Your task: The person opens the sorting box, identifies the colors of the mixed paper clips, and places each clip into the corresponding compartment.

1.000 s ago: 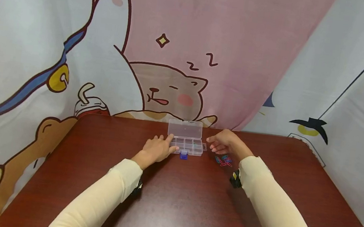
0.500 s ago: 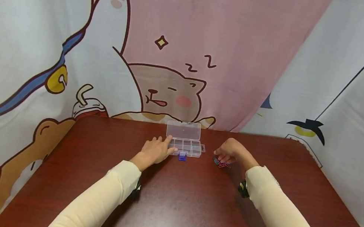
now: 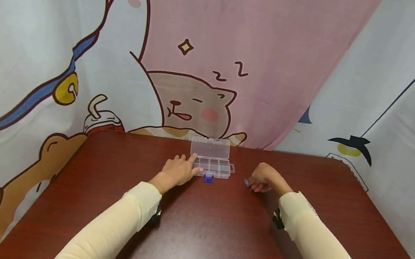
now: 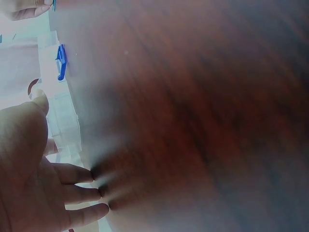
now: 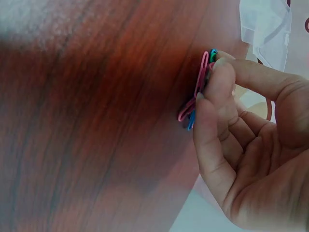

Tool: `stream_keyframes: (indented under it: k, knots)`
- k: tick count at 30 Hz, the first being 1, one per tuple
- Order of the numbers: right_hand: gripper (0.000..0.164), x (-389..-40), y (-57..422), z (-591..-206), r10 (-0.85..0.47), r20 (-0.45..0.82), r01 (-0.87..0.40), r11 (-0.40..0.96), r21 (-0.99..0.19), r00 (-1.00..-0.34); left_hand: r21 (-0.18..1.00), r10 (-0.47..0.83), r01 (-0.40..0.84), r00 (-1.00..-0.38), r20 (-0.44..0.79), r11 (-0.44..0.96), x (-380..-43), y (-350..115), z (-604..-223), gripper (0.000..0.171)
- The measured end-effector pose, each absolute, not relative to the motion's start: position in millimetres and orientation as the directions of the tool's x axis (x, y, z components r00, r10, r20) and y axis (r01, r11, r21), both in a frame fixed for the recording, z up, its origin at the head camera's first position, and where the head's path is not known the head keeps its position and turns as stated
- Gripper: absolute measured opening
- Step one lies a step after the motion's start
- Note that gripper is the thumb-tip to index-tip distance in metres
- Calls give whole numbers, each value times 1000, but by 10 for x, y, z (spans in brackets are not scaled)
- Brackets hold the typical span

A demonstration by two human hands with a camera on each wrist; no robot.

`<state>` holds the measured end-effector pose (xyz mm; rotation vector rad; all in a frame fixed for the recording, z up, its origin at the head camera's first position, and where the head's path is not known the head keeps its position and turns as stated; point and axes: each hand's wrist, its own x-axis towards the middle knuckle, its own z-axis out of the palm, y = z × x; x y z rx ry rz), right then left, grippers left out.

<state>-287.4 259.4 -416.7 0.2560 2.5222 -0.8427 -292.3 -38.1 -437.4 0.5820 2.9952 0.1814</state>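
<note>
A clear plastic compartment box (image 3: 222, 175) lies at the far middle of the table, its lid (image 3: 210, 148) raised at the back and its blue latch (image 3: 208, 178) toward me. My left hand (image 3: 175, 173) rests at the box's left end with straight, spread fingers; thumb and index finger touch the box. In the left wrist view, three other fingers (image 4: 82, 194) reach down to the table. Right of the box, my right hand (image 3: 263, 178) bends down over a small pile of pink, blue and green paper clips (image 5: 201, 77), pinching at them with its fingertips. The hand covers most of the pile in the head view.
The dark red-brown wooden table (image 3: 196, 230) ends just behind the box, at a cartoon-printed curtain (image 3: 268, 68). A clear hanging tab (image 3: 231, 168) sticks out from the box's right end. Dark wrist devices (image 3: 278, 219) sit under both cuffs.
My right hand has moved from beside the box rightward and down onto the paper clips, and its fingers have closed in on them. The left hand and the box stay put.
</note>
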Motion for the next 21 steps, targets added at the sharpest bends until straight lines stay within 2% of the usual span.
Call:
stream_keyframes:
  k: [9,21]
  knots:
    - [16,-2892,2608,-4202,37,-490,323,793,-516,-871,141,376,365,-924,-62,920,-2918,-380,-4376,69]
    - [16,-2887,2678,-4098,35,-506,382,701,-602,-862,138,376,365,-925,-60,921,-2931,-385,-4389,69]
